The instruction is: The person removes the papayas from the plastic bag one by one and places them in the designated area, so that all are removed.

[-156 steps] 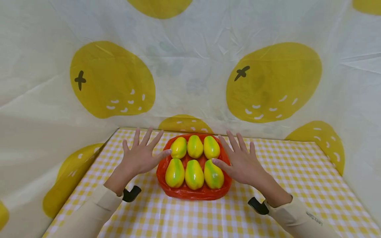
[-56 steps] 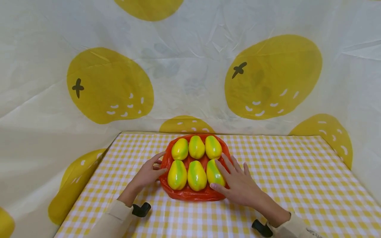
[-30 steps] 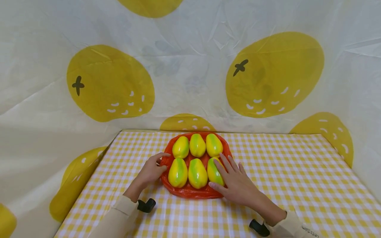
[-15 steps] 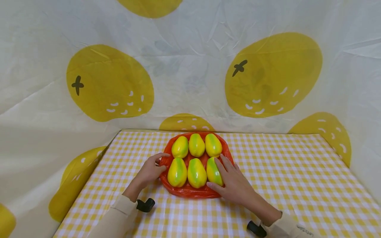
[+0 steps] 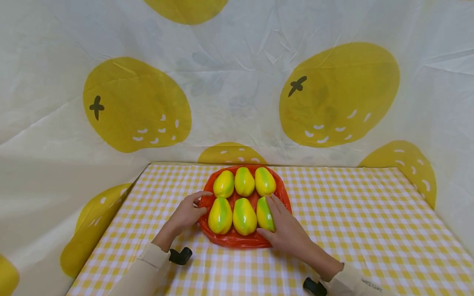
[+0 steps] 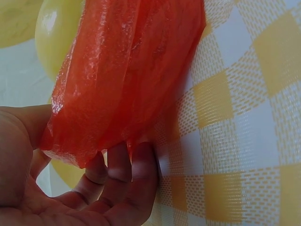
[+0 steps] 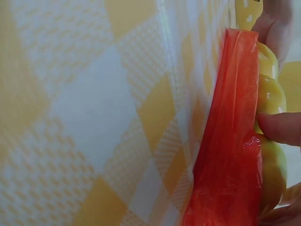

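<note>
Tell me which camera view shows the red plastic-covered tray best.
The head view, since it shows nearly the whole red plastic-covered tray from above, with all six papayas. The left wrist view has only one side, close up, gripped by the left hand; the right wrist view has only a side-on strip.

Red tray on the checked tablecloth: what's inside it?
Six yellow-green fruits lie in the red tray, in two rows of three. The right hand covers part of the near-row right fruit. Whatever is directly beneath the fruits is hidden.
</note>
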A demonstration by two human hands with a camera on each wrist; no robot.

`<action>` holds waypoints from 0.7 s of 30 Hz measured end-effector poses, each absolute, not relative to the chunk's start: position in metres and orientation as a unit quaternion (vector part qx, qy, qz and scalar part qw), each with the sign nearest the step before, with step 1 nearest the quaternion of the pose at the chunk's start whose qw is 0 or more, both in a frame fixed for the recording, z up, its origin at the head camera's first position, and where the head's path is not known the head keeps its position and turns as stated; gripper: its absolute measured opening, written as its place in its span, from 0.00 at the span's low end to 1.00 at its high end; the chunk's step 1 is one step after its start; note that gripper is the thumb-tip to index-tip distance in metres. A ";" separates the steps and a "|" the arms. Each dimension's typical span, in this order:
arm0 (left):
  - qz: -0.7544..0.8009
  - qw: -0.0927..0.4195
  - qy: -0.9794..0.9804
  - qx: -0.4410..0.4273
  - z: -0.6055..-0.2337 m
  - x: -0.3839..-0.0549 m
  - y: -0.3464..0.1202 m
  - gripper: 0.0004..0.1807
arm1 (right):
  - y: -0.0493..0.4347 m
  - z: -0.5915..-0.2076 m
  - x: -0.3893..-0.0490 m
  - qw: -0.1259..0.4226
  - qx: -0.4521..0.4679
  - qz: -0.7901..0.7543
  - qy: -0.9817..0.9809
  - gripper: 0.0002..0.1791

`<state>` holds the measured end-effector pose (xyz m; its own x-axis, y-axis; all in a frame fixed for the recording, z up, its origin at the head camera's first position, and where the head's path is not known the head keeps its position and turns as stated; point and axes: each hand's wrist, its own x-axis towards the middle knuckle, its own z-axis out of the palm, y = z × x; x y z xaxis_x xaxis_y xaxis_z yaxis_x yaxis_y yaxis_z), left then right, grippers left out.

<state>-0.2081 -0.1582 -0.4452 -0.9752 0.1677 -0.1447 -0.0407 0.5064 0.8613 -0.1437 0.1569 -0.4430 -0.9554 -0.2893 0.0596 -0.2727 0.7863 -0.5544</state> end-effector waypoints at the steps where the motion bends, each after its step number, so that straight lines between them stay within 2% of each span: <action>1: 0.494 0.106 0.862 0.036 -0.446 -0.209 -0.158 0.26 | 0.157 -0.444 -0.145 0.020 -0.145 -0.298 0.943 0.53; 8: 0.487 0.109 0.866 0.035 -0.449 -0.210 -0.159 0.25 | 0.157 -0.452 -0.151 0.041 -0.138 -0.301 0.943 0.57; 21: 0.489 0.126 0.863 0.018 -0.449 -0.209 -0.160 0.25 | 0.154 -0.451 -0.148 0.012 -0.139 -0.281 0.949 0.47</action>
<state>-0.2094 -0.1603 -0.4495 -0.9678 0.1539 -0.1993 -0.0916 0.5218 0.8481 -0.1476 0.1542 -0.4513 -0.9609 -0.2714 0.0552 -0.2576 0.8027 -0.5378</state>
